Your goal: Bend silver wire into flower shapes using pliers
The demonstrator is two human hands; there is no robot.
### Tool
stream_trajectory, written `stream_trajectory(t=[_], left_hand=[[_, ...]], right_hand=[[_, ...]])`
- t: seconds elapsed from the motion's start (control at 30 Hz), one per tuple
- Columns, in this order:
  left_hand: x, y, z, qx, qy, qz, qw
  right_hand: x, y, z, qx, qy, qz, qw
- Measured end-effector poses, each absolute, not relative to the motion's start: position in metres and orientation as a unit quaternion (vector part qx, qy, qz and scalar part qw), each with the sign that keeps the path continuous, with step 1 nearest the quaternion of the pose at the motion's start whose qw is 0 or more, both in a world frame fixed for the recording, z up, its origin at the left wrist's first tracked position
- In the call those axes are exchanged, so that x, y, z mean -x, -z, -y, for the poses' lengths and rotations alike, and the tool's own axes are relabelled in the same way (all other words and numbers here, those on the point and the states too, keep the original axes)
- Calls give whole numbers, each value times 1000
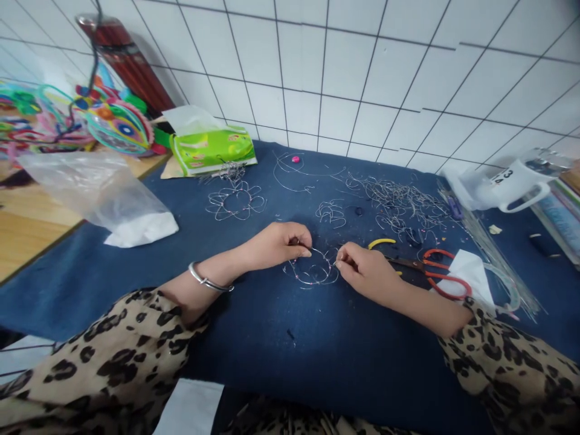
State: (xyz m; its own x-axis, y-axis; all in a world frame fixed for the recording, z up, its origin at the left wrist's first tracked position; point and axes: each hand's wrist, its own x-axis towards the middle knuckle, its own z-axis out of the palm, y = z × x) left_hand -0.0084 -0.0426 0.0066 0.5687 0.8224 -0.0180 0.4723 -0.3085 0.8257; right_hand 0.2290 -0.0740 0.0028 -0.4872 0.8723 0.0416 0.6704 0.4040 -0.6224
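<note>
A thin silvery wire ring (312, 282) with looped strands and tiny beads is held low over the dark blue cloth (254, 344). My left hand (283, 244) pinches the ring at its upper left, thumb and fingers pressed together. On the opposite side, my right hand (362, 269) has its fingertips closed on the wire at the ring's right edge. Beyond my left hand lies a flower-shaped wire piece (236, 202) with several petal loops. A small coil of wire (330, 212) rests on the cloth just past both hands.
Right of my right hand lie red-handled scissors (448, 290) and a yellow-handled tool (382, 243). Tangled wire (403, 202) and straight wires (502, 260) spread behind them. A white mug (507, 184), green tissue pack (212, 149), plastic bag (99, 193) and red thermos (127, 66) stand around.
</note>
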Motion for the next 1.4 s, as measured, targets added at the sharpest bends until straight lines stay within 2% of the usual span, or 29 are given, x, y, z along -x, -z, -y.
stream_trajectory(t=[0.1, 0.23, 0.4, 0.47, 0.6, 0.87, 1.0, 1.17, 1.4], left_hand=[[12, -9, 41, -814, -178, -404, 377], [18, -13, 40, -799, -155, -386, 434], [19, -14, 39, -812, -155, -385, 411], [18, -14, 38, -818, -162, -380, 401], [15, -11, 38, -820, -179, -363, 404], [16, -7, 38, -776, -178, -369, 479], [20, -17, 41, -813, -199, -383, 391], [14, -34, 54, -806, -357, -410, 234], [-3, -19, 62, -909, -186, -300, 223]], right_hand=[[-229, -2, 72, 492, -307, 783, 223], [-230, -5, 72, 499, -331, 743, 299], [-234, -12, 77, 406, -182, 812, 376], [-234, -13, 79, 335, -140, 866, 345], [-228, -10, 80, 241, -119, 940, 212], [-218, -2, 72, 358, -89, 924, 100], [-216, -3, 74, 378, -77, 919, 81], [-216, -4, 73, 381, -79, 918, 77], [-218, -2, 69, 371, -84, 923, 60]])
